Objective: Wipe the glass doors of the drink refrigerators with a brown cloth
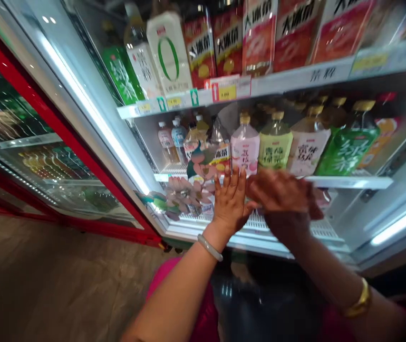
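And here's the left hand [230, 197], up just below the pink bottle [245, 145], palm down, fingers stretched out and slightly spread, nothing pinched! The right hand [281, 192] comes in below and to the right of that bottle, badly blurred; whether its fingers are spread or pressed together, I cannot tell, and no held item shows. The two hands sit side by side, touching or just apart, too smeared to call. The flower decal [183, 194] lies down and left of the pink bottle, just beside the left hand; contact is unclear.

Right of the pink bottle, a tidy line: yellow bottle [276, 145], pale bottle [309, 145], then green bottle [349, 145]. Up on the shelf above it, a price tag [226, 92] and the big white bottle [169, 54]. Well left of it runs the red frame [67, 133]. Wrists, below the pink bottle: a pale bangle [210, 248] left, a gold one [360, 299] right.
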### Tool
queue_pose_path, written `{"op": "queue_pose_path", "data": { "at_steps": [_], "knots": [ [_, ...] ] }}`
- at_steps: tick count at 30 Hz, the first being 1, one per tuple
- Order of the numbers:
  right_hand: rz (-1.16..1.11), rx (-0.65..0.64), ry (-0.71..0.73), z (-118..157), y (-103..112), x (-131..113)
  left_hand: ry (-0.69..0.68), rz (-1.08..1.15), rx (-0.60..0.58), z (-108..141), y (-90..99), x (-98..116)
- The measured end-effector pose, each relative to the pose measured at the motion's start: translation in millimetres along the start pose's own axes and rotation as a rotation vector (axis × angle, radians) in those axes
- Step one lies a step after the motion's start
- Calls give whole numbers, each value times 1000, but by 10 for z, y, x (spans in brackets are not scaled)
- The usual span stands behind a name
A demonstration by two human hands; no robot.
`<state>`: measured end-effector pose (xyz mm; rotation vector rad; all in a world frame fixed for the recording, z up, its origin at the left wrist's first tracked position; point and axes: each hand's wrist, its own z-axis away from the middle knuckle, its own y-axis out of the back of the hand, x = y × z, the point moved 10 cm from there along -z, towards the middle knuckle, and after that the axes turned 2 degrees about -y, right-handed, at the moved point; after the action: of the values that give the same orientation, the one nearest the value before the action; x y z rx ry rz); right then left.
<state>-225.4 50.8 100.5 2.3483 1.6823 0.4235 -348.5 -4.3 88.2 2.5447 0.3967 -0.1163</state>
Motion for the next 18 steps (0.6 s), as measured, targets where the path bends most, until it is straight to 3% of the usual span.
{"op": "queue_pose_path", "data": {
  "at_steps": [2, 4, 7, 9, 14, 16, 18],
  "knots": [
    [-14, 21, 78, 33, -18, -134, -16, -11, 5, 17, 64, 13],
    [-6, -7, 94, 3, -57, -54, -32, -59, 22, 22, 136, 21],
    [-19, 188, -173, -130, 148, 350, -45, -121, 89, -22, 277, 22],
    [-30, 219, -290, -185, 161, 391, -52, -147, 127, -78, 367, 22],
    [-29, 79, 79, -204, -38, -234, 52, -131, 163, -204, 486, -120],
    [-8, 77, 96, -244, 0, -140, 91, -103, 137, -229, 455, -177],
    [10, 95, 16, -387, 80, 91, 91, -69, 126, -247, 431, -194]
  ]
}}
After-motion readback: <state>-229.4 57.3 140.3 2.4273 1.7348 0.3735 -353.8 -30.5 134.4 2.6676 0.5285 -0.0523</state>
